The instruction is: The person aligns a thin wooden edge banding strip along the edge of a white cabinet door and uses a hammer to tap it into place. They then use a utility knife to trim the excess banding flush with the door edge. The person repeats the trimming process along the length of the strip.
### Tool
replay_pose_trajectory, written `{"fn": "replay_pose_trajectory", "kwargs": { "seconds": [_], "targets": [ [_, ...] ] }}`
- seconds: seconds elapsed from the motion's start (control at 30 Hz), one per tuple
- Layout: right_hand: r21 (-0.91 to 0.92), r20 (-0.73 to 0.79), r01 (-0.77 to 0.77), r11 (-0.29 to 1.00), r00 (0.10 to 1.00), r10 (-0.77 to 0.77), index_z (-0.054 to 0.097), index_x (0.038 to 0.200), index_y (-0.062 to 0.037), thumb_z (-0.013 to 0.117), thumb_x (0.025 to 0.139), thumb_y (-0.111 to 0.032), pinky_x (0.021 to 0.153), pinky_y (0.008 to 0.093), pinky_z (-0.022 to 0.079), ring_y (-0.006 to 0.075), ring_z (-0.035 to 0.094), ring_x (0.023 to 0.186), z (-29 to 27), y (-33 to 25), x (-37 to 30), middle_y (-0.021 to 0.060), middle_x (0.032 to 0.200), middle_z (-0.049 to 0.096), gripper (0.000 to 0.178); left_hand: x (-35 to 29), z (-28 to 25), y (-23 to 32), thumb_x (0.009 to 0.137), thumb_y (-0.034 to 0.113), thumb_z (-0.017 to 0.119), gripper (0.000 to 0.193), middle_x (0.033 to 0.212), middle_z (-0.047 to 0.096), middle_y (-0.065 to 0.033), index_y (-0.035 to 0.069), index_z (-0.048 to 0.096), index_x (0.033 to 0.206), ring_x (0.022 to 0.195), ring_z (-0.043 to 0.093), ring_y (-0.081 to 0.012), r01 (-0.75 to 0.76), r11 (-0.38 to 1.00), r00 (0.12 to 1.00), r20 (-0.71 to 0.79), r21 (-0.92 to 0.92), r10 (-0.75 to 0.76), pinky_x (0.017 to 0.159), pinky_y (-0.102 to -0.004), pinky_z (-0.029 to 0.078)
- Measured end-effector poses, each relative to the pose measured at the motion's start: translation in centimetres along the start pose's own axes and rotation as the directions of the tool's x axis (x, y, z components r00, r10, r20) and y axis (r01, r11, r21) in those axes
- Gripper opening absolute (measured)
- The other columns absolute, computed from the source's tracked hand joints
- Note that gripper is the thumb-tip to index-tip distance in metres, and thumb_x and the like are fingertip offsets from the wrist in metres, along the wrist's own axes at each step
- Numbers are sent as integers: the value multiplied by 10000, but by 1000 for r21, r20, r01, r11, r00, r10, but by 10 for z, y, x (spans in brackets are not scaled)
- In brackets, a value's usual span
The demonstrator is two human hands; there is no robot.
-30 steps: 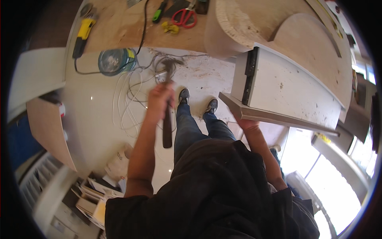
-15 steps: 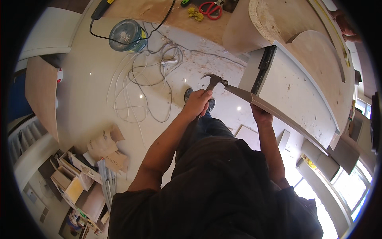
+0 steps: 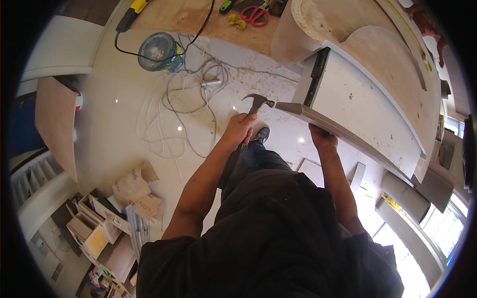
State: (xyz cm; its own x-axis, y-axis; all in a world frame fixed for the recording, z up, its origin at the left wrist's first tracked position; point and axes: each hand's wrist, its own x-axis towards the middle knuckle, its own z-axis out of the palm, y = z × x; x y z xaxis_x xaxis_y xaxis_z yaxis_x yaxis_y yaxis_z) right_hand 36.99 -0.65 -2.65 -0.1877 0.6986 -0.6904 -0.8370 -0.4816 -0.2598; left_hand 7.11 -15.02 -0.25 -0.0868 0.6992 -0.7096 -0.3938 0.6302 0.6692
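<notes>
My left hand (image 3: 238,131) is wrapped round the handle of a claw hammer (image 3: 258,102), whose head stands just above the fist. The hammer's striking face points right, close to the left end of a long brown-edged panel (image 3: 338,135). That panel lies along the near side of a white drawer-like box (image 3: 360,109) with a black slide rail (image 3: 319,75) on its left side. Under the panel, my right hand (image 3: 323,138) grips its lower edge; part of the fingers is hidden behind it.
A bench (image 3: 194,17) at the back bears red-handled scissors (image 3: 255,16) and a yellow-and-black power tool (image 3: 131,15). Cables (image 3: 208,92) coil over the floor by a bucket (image 3: 158,52). Cardboard (image 3: 136,191) and a wooden rack (image 3: 102,223) stand lower left. Another person's hand shows at upper right.
The hammer's face, which met the panel's end, now stands slightly apart from it. The whole view has shifted a little, and one of my shoes is now hidden.
</notes>
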Motion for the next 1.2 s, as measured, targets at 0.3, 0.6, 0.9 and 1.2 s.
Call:
{"fn": "replay_pose_trajectory", "kwargs": {
  "seconds": [0.3,0.6,0.9,1.2],
  "targets": [
    [185,-33,-20,982,999,26,629,1321,-132,315,1089,-519,960,537,525,317,643,1190,-2,1,2,107,1288,677,550,-15,6,4,1069,392,600,400,593,539,-33,-1,634,1007,403,470,-130,26,1000,1000,2,10,-26,414,-292,379],
    [237,-31,-9,971,999,17,622,1354,-122,269,1086,-565,1001,545,538,326,631,1255,-2,4,3,100,1339,677,627,-17,0,11,1068,396,595,411,582,541,-40,-3,610,972,399,484,-141,-6,1000,999,35,7,6,398,-303,377],
    [269,15,-28,963,1000,25,628,1358,-137,304,1070,-555,991,533,554,317,646,1238,-5,10,1,88,1348,680,602,-61,10,51,1081,388,565,404,628,541,-48,-5,618,1005,422,472,-138,-78,997,996,35,-5,78,424,-294,384],
    [243,4,25,970,1000,-26,644,1342,-146,357,1062,-537,971,517,563,314,650,1231,6,13,-4,86,1346,684,560,-95,23,77,1089,362,567,373,659,559,-37,-1,635,1039,468,471,-109,-269,962,954,129,-39,272,471,-261,389]
  ]
}}
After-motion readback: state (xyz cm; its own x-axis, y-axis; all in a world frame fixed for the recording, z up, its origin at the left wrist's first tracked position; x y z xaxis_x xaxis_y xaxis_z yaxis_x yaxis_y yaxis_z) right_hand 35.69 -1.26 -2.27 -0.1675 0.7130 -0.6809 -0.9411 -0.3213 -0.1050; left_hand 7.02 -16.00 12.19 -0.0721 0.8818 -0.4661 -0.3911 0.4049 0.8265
